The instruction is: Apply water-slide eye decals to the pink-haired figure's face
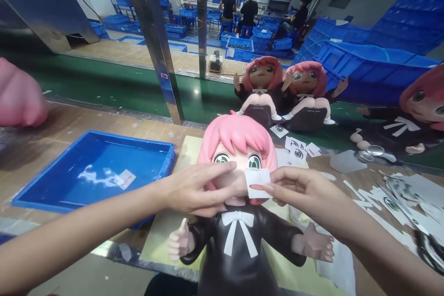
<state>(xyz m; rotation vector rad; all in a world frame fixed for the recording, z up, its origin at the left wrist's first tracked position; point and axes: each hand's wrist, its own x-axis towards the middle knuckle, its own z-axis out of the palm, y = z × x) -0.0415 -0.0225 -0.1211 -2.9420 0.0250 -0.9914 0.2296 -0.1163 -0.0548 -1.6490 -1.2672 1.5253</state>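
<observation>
A large doll figure (239, 134) with pink hair, green eyes and a black dress with a white bow lies face up in front of me. My left hand (199, 189) rests across its lower face, fingers stretched out and apart, covering the nose and mouth area. Between the thumb and fingers of my right hand (294, 187) is a small white decal sheet (257, 178) with a red mouth-like print, held over the figure's cheek. A shallow blue tray (93, 136) with liquid stands to the left, and another decal piece (125, 179) lies in it.
Cut eye decals (296, 148) lie beyond the figure. At right are a spoon (376, 151), paper scraps (409, 185) and black-handled scissors (430, 249). Similar figures (262, 78) sit on the green belt (138, 85) behind a metal post (156, 41). Several people work farther back.
</observation>
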